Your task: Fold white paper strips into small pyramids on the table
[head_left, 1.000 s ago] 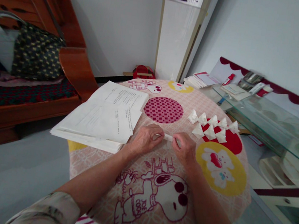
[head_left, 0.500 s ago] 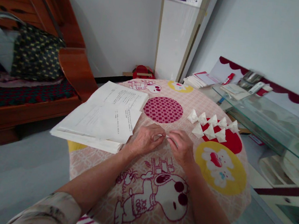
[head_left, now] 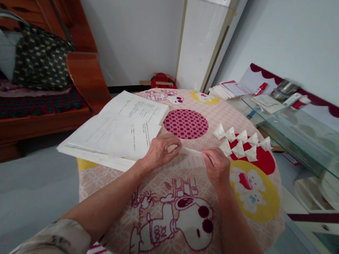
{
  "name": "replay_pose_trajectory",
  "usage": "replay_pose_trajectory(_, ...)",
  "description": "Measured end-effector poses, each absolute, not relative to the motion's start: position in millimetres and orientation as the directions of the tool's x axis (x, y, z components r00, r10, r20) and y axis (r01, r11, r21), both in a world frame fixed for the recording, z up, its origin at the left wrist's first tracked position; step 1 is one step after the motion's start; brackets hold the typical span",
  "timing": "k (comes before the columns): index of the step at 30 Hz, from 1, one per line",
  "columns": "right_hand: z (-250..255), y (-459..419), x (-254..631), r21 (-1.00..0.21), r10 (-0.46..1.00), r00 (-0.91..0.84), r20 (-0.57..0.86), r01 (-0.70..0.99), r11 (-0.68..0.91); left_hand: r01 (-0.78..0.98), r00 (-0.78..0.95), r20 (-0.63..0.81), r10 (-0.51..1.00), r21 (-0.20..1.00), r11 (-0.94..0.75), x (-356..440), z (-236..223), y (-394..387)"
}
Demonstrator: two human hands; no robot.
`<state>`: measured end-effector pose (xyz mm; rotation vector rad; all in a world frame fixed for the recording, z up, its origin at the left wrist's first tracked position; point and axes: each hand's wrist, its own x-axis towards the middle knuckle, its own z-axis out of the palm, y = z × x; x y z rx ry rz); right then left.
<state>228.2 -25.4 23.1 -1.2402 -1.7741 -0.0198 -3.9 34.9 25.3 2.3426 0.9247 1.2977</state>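
Note:
A narrow folded strip of white paper lies across the round table's patterned cloth. My left hand pinches its left end with fingers closed. My right hand pinches its right end, fingers closed too. Both hands rest on the cloth near the table's middle. Just beyond my right hand lie several small folded white paper triangles in two rows on a red circle.
A stack of printed white sheets covers the table's left side. A glass shelf unit with papers stands to the right. A wooden bench with a patterned bag is at left. A tall white appliance stands behind.
My hands have moved apart along the paper strip, so more of its length shows between them than half a second ago.

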Motion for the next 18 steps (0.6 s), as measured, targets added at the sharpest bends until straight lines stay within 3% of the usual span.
replay_pose_trajectory(2,24,-26,230,-0.563,0.749,0.049,0.661,0.692,0.452,0.353,0.268,0.623,0.735,0.646,-0.677,-5,27,36)
replay_pose_trajectory(5,23,-27,228,-0.813,0.817,0.284,0.501,0.479,0.332,0.142,0.179,0.508,0.842,0.834,-0.533,0,26,37)
replay_pose_trajectory(7,20,-26,223,-0.927,0.857,0.378,0.350,0.269,0.260,-0.007,0.245,0.421,0.873,0.902,-0.432,5,23,38)
replay_pose_trajectory(10,13,-23,217,-0.973,0.898,0.374,0.232,0.094,0.212,-0.071,0.372,0.275,0.886,0.961,-0.268,12,16,40)
replay_pose_trajectory(14,8,-21,218,-0.971,0.918,0.325,0.229,0.149,0.189,-0.046,0.380,0.193,0.905,0.981,-0.190,11,9,41)
replay_pose_trajectory(18,11,-21,219,-0.873,0.885,0.212,0.415,0.366,0.322,0.131,0.268,0.411,0.871,0.880,-0.456,7,13,37)
